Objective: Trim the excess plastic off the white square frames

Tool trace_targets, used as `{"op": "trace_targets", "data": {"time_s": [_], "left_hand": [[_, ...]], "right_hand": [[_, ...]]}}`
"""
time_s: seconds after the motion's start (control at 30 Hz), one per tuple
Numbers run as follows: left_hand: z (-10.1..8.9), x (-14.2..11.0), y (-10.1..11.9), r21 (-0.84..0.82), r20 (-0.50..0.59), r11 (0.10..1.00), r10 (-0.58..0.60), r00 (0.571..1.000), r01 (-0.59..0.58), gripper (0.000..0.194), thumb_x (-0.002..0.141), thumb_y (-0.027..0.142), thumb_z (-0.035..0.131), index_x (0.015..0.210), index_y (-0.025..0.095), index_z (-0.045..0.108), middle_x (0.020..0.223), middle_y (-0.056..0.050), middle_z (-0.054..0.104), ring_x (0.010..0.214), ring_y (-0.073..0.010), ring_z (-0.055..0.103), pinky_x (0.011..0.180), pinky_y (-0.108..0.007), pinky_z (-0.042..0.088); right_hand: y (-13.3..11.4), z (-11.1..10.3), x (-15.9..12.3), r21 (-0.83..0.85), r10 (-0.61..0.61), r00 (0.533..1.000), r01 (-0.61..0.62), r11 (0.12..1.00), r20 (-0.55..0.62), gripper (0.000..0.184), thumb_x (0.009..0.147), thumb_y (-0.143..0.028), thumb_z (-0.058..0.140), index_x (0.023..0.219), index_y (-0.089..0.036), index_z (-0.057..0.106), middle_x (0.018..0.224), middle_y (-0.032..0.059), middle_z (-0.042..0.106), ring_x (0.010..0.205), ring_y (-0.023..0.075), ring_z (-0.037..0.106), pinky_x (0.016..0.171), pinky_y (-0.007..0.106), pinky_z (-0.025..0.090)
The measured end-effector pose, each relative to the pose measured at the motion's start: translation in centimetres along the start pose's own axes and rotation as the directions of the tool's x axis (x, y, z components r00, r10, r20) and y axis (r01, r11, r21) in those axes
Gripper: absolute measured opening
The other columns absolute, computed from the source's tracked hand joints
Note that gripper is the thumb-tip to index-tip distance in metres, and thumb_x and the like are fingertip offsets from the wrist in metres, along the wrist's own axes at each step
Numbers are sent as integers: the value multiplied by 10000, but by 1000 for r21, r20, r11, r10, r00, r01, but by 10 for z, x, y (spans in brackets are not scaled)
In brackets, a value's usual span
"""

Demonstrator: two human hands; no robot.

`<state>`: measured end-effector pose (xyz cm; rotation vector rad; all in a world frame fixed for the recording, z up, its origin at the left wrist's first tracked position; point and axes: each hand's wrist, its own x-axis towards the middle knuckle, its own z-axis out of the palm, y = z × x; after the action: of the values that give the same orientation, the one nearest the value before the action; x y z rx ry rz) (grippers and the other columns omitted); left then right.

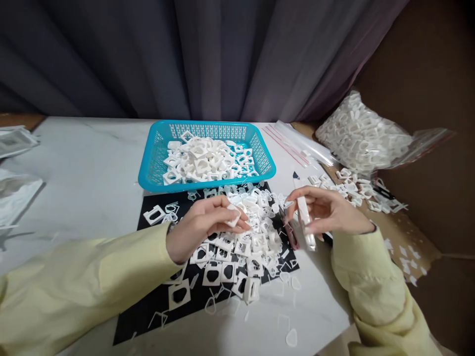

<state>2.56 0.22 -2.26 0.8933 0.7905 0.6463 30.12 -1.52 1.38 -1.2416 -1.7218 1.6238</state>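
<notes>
Yellow sleeves frame the bottom of the head view, both mine. Left hand (202, 225) is curled, fingertips pinching one small white piece (234, 216) above the loose heap of white frames (241, 247) on the black mat (156, 306). Right hand (326, 212) is half closed around a slim white tool (306, 222), held blade end up; whether it touches anything I cannot tell. By my judgement the work is about midway: the blue basket (156, 168) behind the mat already holds a good pile of squares, cut-out scraps litter the mat and table (92, 168), while a full clear bag (359, 133) at the far right waits untouched.
</notes>
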Motion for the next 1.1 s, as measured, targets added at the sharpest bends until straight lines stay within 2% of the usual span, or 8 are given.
{"op": "trace_targets", "data": {"time_s": [0.07, 0.17, 0.3, 0.4, 0.57, 0.67, 0.87, 1.1], "left_hand": [[2, -4, 0, 43, 76, 998, -41, 996, 38, 90, 787, 215, 608, 725, 149, 606, 843, -97, 698, 777, -229, 670, 724, -357, 541], [5, -6, -1, 74, 116, 993, -97, 988, 89, 122, 804, 238, 594, 728, 151, 633, 803, -81, 690, 726, -199, 655, 684, -324, 532], [7, -4, -1, 106, 85, 988, -125, 989, 116, 189, 813, 288, 600, 703, 144, 650, 765, -70, 686, 683, -167, 641, 647, -272, 513], [7, -2, -1, 98, 67, 987, -131, 989, 124, 218, 829, 306, 576, 710, 144, 660, 775, -78, 688, 701, -175, 645, 662, -277, 507], [4, -3, 2, 52, 107, 991, -131, 986, 126, 228, 781, 255, 611, 573, 162, 603, 885, -98, 689, 841, -248, 643, 701, -334, 493], [3, -4, 5, 41, 133, 990, -140, 981, 136, 235, 745, 217, 628, 524, 157, 580, 863, -100, 689, 788, -242, 632, 671, -336, 469], [3, -6, 9, -12, 132, 986, -164, 978, 167, 233, 740, 125, 581, 511, 138, 620, 789, -72, 665, 718, -172, 582, 681, -292, 434], [4, -6, 11, 31, 151, 993, -116, 982, 113, 232, 801, 146, 555, 613, 130, 690, 837, -82, 653, 864, -199, 593, 792, -291, 429]], "right_hand": [[0, 0, 2, 11, 3, 1000, -3, 1000, 27, 530, 559, -280, 823, 1001, -195, 544, 959, 57, 656, 600, 94, 569, 531, 226, 491], [2, 5, 7, 10, 45, 998, -45, 999, 39, 515, 566, -286, 814, 992, -187, 540, 928, 57, 667, 578, 94, 573, 504, 224, 479], [7, 12, 15, -30, 52, 993, -56, 998, -110, 289, 730, -403, 682, 795, -171, 523, 731, 35, 676, 403, 49, 448, 359, 187, 329], [10, 13, 20, -124, 35, 970, -67, 990, -240, 360, 860, -465, 500, 682, -157, 555, 628, 28, 660, 325, 27, 318, 327, 201, 211], [16, 13, 25, -322, -64, 925, -65, 945, -374, 494, 884, -470, 446, 520, -169, 591, 507, 28, 602, 539, 123, 559, 532, 233, 398], [21, 15, 26, -388, -92, 930, -58, 920, -356, 423, 865, -447, 489, 576, -171, 627, 515, 11, 601, 540, 123, 557, 596, 249, 423], [24, 17, 26, -375, -46, 966, -55, 925, -256, 207, 765, -360, 628, 716, -164, 676, 534, -7, 619, 432, 92, 511, 463, 226, 416], [6, 17, 15, -221, -34, 924, -56, 974, -381, 189, 748, -347, 668, 733, -159, 658, 553, 14, 645, 420, 104, 563, 375, 208, 433]]}}
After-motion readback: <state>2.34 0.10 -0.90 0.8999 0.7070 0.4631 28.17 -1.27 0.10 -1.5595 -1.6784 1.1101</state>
